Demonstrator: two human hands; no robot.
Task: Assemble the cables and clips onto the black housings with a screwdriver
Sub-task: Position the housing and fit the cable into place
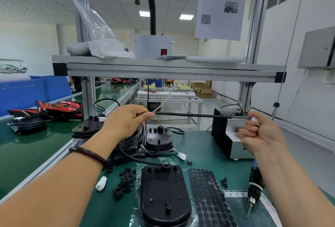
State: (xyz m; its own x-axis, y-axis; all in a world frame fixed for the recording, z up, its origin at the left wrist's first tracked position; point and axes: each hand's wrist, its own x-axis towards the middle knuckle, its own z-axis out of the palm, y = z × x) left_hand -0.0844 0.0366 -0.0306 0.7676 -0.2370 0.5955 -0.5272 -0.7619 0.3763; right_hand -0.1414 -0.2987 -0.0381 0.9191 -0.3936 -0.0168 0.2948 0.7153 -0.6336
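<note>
Above the green bench mat (199,145), I hold a thin black cable (190,115) stretched level between both hands. My left hand (126,121) pinches its smooth sheath between thumb and forefinger. My right hand (261,134), fingers curled, grips the far end, where bare wires meet a white plug.

Directly below lies a matte black housing (165,196), oval and studded with screw posts, on clear plastic wrap. A scatter of small black clips (125,181) sits to its left, a sheet of round black pads (208,199) to its right. The screwdriver (254,187) lies bit-forward near my right forearm. A second housing (158,138) rests behind, partly hidden by my left wrist, beside a boxy metal unit (233,141).
</note>
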